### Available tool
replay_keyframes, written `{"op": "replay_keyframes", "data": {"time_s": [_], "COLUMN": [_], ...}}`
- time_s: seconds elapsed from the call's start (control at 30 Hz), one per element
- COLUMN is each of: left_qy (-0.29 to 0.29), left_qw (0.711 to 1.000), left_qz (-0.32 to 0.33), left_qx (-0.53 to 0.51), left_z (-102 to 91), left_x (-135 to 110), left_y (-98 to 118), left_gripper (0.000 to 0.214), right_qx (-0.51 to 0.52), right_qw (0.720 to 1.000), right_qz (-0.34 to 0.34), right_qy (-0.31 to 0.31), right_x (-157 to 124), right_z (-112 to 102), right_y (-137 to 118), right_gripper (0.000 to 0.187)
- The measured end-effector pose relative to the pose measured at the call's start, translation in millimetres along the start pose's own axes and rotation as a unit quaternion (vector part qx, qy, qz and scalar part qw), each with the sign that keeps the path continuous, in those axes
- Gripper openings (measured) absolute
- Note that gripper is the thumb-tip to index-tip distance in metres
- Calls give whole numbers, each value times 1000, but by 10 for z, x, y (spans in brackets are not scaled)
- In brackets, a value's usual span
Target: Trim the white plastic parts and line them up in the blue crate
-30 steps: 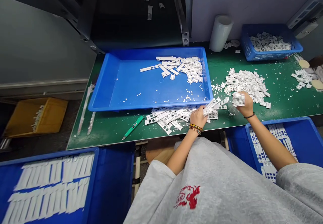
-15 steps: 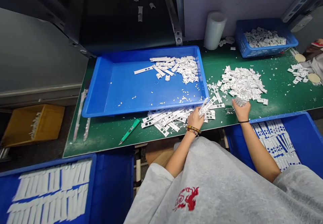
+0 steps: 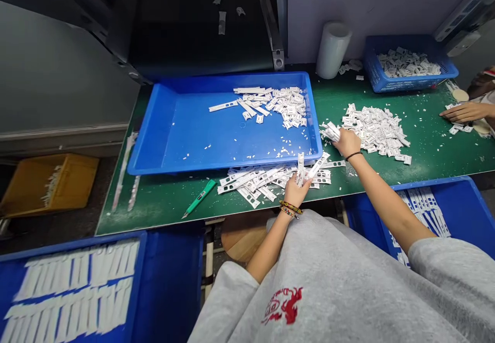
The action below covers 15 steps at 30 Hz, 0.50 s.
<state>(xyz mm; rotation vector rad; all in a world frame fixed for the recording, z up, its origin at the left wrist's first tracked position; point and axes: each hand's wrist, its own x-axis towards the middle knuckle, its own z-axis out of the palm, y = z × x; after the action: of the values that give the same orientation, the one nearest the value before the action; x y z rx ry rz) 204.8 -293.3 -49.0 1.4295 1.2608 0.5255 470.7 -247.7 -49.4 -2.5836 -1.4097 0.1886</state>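
My left hand (image 3: 297, 192), with beaded bracelets at the wrist, is closed on white slotted strips (image 3: 300, 163) that stick up and fan out of its fingers. Below it lies a loose heap of similar strips (image 3: 251, 179) along the front wall of the blue tray (image 3: 228, 167). At the tray's right corner, my right hand (image 3: 348, 143) is closed around a bunch of small white pieces (image 3: 331, 131). Its fingers partly hide them. Right beside that hand spreads a pile of small white slotted pieces (image 3: 381, 126) on the green table (image 3: 436, 147).
A green utility knife (image 3: 199, 198) lies near the front edge. Behind stand a white roll (image 3: 333, 49) and a blue basket (image 3: 410, 80) of white pieces. A co-worker's hand (image 3: 466, 112) rests at far right. Blue bins with strips (image 3: 77, 276) sit below.
My right hand has moved left and farther from me, from the pile's front to the tray's corner. The left hand has tilted slightly. A co-worker's hand has come in at the right.
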Motion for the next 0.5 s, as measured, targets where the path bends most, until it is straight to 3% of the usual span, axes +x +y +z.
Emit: {"op": "replay_keyframes", "data": {"time_s": [0.13, 0.3, 0.5], "left_qy": [4, 3, 0], "left_qw": [999, 995, 992], "left_qz": [-13, -23, -31], "left_qx": [-49, -95, -126], "left_z": [-60, -126, -187], "left_x": [-54, -122, -186], "left_y": [-16, -58, -96], "left_gripper": [17, 19, 25], "right_qx": [-50, -61, -63], "right_qw": [998, 995, 974], "right_qz": [-26, -53, -212], "right_qy": [-31, -51, -51], "right_x": [53, 100, 122], "right_z": [52, -3, -251], "right_y": [-87, 42, 332], "right_gripper": [38, 34, 28]}}
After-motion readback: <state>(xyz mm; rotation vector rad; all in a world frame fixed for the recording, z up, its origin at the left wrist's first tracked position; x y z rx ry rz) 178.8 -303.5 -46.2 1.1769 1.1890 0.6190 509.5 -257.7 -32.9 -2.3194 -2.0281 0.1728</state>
